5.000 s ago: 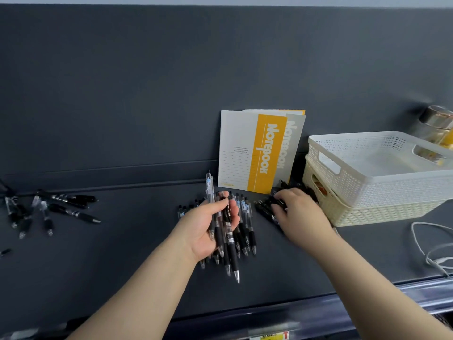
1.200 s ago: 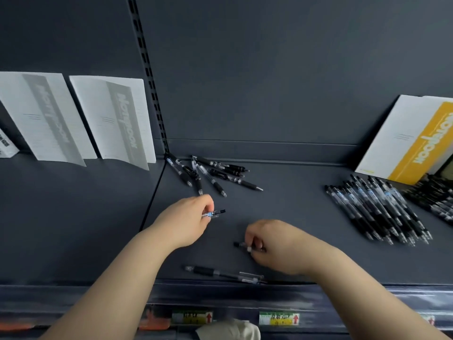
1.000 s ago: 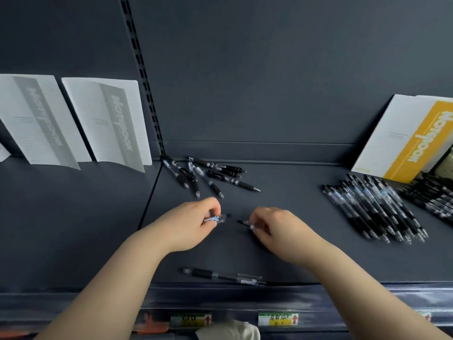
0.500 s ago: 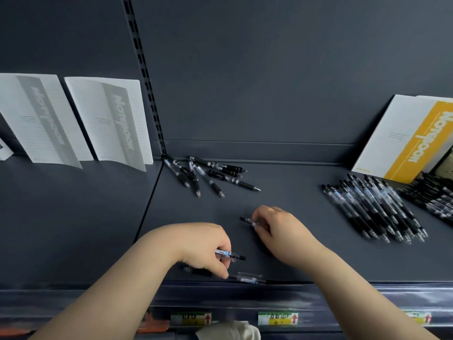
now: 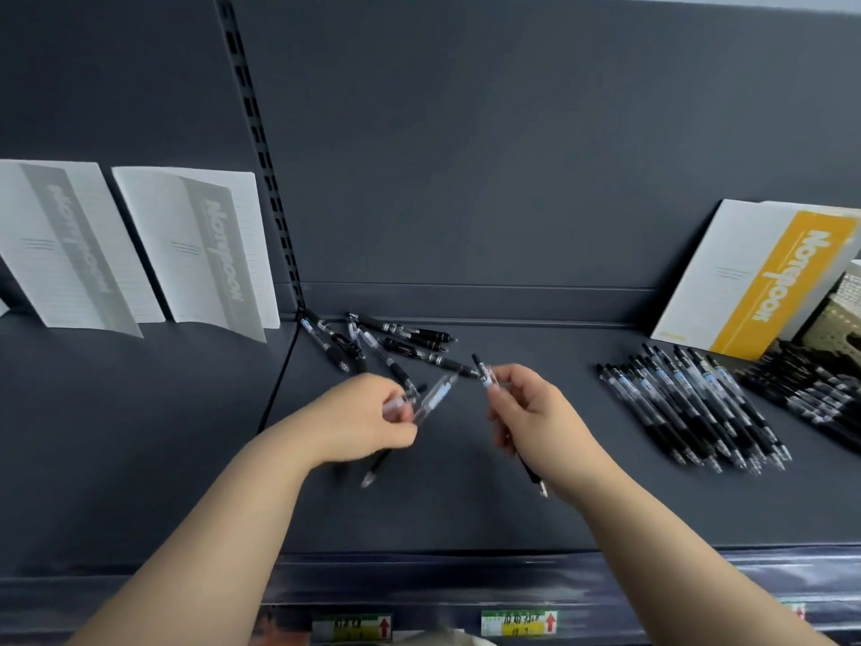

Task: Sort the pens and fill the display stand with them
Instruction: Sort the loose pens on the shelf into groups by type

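Black-gripped, two pens (image 5: 433,396) cross diagonally, grasped by the left hand (image 5: 368,421); right hand (image 5: 536,421) fingers (image 5: 507,387) pinch a third pen (image 5: 484,377), nib nearward.

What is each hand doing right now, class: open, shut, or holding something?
Left hand: grips a clear pen.
Right hand: pinches a second pen.

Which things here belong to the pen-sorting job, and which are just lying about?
Job: clear pen in the left hand; other pen in the right hand; loose pens at the back; neat pen rows on the right.
Lying about: grey notebooks; yellow notebook; basket; price labels.
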`<act>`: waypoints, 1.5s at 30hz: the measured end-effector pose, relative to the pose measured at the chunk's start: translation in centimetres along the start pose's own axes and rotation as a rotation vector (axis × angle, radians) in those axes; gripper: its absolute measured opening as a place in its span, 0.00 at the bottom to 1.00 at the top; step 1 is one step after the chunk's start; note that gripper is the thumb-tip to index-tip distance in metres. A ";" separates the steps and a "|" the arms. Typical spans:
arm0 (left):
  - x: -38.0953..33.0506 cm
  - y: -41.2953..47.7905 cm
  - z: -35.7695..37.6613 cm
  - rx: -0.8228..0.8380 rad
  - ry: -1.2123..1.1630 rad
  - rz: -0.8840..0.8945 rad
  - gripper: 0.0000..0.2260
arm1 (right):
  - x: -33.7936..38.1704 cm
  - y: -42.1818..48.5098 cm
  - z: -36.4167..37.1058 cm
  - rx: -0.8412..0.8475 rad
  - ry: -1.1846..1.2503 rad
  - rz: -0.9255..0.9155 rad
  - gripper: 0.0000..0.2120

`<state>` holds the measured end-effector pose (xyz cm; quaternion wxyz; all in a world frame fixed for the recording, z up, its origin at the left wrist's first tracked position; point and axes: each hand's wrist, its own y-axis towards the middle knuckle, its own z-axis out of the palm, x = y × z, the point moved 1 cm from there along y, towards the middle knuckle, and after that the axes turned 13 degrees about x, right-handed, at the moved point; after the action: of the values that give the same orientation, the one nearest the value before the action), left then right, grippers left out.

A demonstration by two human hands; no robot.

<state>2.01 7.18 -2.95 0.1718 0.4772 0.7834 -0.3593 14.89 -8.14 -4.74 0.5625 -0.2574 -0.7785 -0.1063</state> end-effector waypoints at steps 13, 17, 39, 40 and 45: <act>-2.7 2.0 1.5 -0.210 -1.076 0.138 0.05 | 3.3 2.8 1.4 0.054 0.429 -0.022 0.12; -2.5 3.1 1.5 -0.290 -1.463 0.068 0.12 | 2.7 3.3 1.9 0.152 0.144 0.001 0.14; 7.5 7.0 -6.0 -0.329 0.051 -0.388 0.22 | 1.2 6.0 2.2 0.173 0.642 0.229 0.08; 7.4 7.0 -6.0 -0.306 0.122 -0.388 0.23 | 1.1 6.0 2.1 0.169 0.664 0.234 0.07; 7.2 5.5 -6.2 -0.280 0.387 -0.411 0.18 | 0.5 6.2 1.6 0.167 0.752 0.279 0.06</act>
<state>3.76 17.78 -5.28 0.0072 0.3399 0.9235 -0.1776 16.66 -2.05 -5.60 0.8359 -0.2572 -0.4821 -0.0521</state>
